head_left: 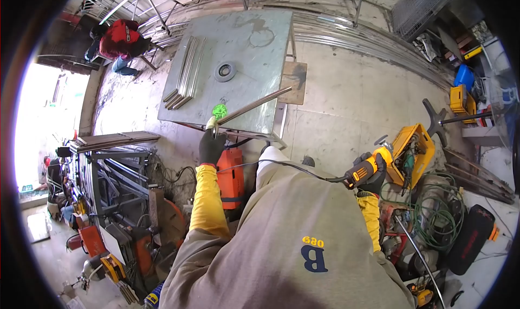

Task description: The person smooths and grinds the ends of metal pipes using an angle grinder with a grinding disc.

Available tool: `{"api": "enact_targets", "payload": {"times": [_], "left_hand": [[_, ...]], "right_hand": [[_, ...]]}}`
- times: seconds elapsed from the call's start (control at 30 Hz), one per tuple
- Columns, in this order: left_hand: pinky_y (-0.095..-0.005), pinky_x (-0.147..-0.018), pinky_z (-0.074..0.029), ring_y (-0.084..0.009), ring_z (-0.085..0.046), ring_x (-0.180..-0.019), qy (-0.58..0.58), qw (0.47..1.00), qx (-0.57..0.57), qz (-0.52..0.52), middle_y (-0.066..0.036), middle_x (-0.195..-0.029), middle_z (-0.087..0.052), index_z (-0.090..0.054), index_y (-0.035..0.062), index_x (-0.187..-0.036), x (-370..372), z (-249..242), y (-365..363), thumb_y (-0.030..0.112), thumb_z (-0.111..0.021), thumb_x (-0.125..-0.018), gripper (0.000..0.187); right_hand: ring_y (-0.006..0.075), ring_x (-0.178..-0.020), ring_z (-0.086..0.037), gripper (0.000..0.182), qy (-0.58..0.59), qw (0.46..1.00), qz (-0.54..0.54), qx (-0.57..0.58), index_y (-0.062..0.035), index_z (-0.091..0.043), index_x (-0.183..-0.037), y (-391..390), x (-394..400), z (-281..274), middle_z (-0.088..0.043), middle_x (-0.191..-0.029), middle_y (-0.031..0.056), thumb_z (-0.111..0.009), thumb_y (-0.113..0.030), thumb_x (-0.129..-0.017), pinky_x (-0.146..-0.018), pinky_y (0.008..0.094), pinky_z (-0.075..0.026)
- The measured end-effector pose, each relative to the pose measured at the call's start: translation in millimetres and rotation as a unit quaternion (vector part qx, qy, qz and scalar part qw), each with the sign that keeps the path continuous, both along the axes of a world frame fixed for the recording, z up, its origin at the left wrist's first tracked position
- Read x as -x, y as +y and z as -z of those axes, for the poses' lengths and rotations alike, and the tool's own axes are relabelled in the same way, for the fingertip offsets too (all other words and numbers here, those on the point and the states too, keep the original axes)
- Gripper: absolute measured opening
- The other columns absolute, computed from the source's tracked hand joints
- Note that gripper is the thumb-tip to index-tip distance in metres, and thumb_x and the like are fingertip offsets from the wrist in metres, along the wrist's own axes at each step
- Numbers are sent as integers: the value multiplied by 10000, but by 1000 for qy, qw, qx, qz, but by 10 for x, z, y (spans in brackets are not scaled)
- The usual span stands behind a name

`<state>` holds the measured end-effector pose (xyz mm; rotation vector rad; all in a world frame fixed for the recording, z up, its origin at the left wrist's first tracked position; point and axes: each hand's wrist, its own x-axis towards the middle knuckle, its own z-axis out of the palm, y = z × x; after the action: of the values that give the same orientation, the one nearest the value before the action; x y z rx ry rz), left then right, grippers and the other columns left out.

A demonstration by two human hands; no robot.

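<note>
The right hand (372, 178), in a black glove below a yellow sleeve, has its fingers closed around the body of an orange and yellow corded angle grinder (368, 167), held out to the side above the clutter on the floor. Its thin black power cord (281, 164) runs slack across the person's front, and it could likely snag on a knee or drag into the disc if the tool swings inward. Whether the disc is turning cannot be told from here. Just beyond the grinder sits a yellow plastic crate of tools (414, 146), with coiled green hose (433, 206) near it; both lie close enough to trip a foot or catch the cord.

The left hand (211, 145), also black-gloved, has its fingers wrapped about the near end of a long slim grey metal rod (254, 105). The rod slants up and away to the right, its near end at the front edge of the square grey steel-topped surface (254, 49) and its far end out past the right edge. Held only at one end, it may well pivot or slip off that edge. It looks straight, dull and lightly shiny, possibly tubular.

Further back on the surface lie a bundle of similar grey metal bars (185, 73) and a round grey disc (225, 70). A person in a red top (120, 38) crouches well beyond, perhaps within reach of sparks
</note>
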<state>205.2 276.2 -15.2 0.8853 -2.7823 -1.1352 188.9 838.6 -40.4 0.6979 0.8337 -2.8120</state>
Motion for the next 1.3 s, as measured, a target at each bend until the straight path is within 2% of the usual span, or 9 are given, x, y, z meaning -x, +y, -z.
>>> {"api": "enact_targets", "payload": {"times": [0.1, 0.17, 0.23, 0.3, 0.57, 0.77, 0.83, 1.1, 1.3], "left_hand": [[-489, -945, -592, -419, -761, -1075, -13, 999, -38, -8, -261, -1258, -770, -632, 94, -1580, 12, -24, -20, 246, -760, -964, 647], [-409, -842, -624, -356, -777, -989, -13, 977, 94, 190, -245, -1176, -770, -676, 82, -1500, -34, 232, -279, 195, -734, -979, 536], [-317, -709, -610, -220, -758, -849, 72, 970, 122, 199, -141, -1058, -769, -699, 67, -1435, -149, 367, -341, 146, -703, -1000, 442], [-270, -672, -570, -110, -721, -850, 97, 934, -326, -109, -45, -1057, -727, -669, 25, -1478, -127, 71, -67, 118, -709, -1022, 468], [-288, -623, -520, -95, -636, -736, -57, 960, -271, -51, 6, -927, -702, -711, 19, -1391, -252, -266, 214, 176, -785, -999, 428], [-285, -628, -515, -101, -668, -765, -114, 874, -471, -27, -4, -989, -737, -751, 33, -1271, -320, 193, 77, 239, -715, -1055, 301], [-276, -644, -510, -98, -670, -784, -6, 868, -495, 26, -6, -981, -739, -753, 30, -1264, -404, 296, 78, 212, -701, -1037, 295], [-253, -793, -543, -82, -654, -915, -26, 908, -417, -27, -11, -1085, -749, -727, -2, -1410, -706, -133, -116, 96, -683, -1043, 382], [-247, -796, -552, -80, -664, -935, -24, 959, -282, -16, -11, -1121, -762, -750, 17, -1410, -805, -88, -140, 60, -716, -1034, 380]], "right_hand": [[329, -853, -702, 375, -2, 998, 0, -58, -24, -653, -1060, 80, 94, 30, -711, -934, 143, -654, -397, -1106, -801, 469, -611], [327, -868, -702, 325, -8, 998, 24, -54, -40, -659, -1094, 130, 173, 9, -722, -992, 135, -671, -365, -1104, -867, 506, -616], [325, -906, -726, 272, 6, 999, 12, -49, -50, -668, -1130, 161, 274, -133, -735, -1043, 120, -698, -318, -1092, -898, 521, -619], [313, -978, -762, 294, -12, 997, 4, -76, -81, -676, -1228, 255, 362, -202, -757, -1093, 105, -768, -296, -1050, -942, 546, -635], [292, -811, -787, 432, 36, 912, -125, -388, -14, -651, -1236, 14, 575, -1064, -759, -994, 127, -850, -262, -944, -738, 427, -681], [226, -824, -758, 466, 15, 850, -210, -483, -27, -600, -1398, -579, 511, -1379, -760, -1019, 117, -791, -118, -982, -756, 392, -653], [210, -820, -752, 434, 11, 825, -245, -509, -20, -611, -1387, -862, 498, -1534, -767, -1026, 113, -773, -61, -987, -743, 374, -640], [163, -877, -714, 516, 54, 709, -338, -617, -35, -643, -1366, -1612, 325, -1682, -750, -1039, 50, -860, -75, -900, -792, 342, -591], [317, -1086, -774, 630, 64, 669, -394, -627, -33, -614, -1437, -1760, 263, -1466, -791, -1232, 163, -891, -170, -888, -953, 426, -596]]}}
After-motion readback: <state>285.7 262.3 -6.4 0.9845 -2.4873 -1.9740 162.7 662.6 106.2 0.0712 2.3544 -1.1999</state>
